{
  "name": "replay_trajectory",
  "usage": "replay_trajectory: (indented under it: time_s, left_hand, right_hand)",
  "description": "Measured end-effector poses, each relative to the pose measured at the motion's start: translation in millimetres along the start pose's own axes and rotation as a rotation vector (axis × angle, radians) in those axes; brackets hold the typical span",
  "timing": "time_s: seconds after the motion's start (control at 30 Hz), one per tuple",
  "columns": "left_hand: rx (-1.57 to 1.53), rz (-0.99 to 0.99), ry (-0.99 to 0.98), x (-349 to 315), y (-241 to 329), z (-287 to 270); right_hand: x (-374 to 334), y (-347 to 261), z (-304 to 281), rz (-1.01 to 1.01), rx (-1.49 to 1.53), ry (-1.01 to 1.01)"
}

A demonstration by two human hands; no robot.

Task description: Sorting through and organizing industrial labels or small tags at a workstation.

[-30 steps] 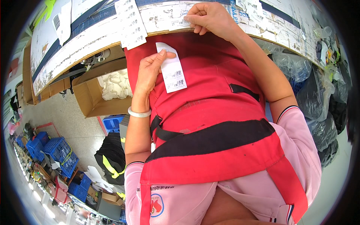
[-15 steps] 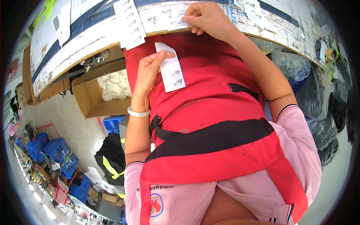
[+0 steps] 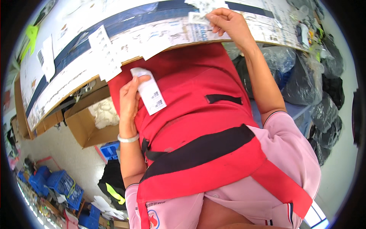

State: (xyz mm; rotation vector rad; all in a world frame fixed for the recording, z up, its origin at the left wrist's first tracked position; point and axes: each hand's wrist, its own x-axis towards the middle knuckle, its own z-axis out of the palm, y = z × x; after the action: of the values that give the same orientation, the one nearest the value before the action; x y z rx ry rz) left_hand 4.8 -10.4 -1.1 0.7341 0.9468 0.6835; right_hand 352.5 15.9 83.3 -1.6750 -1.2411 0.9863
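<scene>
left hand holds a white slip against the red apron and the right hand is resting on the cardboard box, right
Not quite. The left hand does hold the white slip against the red apron, but the right hand is up at the papered board, pinching a small label. The cardboard box lies untouched, lower left. The head view shows this.

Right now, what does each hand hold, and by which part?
The left hand pinches a white paper label by its upper left edge. The right hand grips a small slip at its right end.
</scene>
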Motion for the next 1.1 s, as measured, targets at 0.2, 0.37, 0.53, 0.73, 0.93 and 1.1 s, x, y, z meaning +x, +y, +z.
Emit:
replay_trajectory:
  time_s: [0.2,0.37,0.53,0.73,0.93,1.1]
  left_hand:
    - [0.037,0.045,-0.011,-4,5,13]
    - [0.056,0.081,0.079,-5,-5,8]
    - [-0.013,0.100,0.130,-3,1,22]
    - [-0.026,0.109,0.155,-4,-2,18]
    - [-0.047,0.088,0.137,-3,-4,14]
    - [-0.085,0.090,0.111,-2,-4,13]
  right_hand:
    - [12,62,-55,0.025,-0.477,0.226]
    - [1,26,-16,-0.087,-0.695,0.312]
    - [-49,3,75,-0.377,-0.264,-0.410]
    - [-42,0,120,-0.377,-0.662,-0.399]
    - [-36,-7,125,-0.371,-0.641,-0.396]
    - [-35,-4,127,-0.399,-0.572,-0.364]
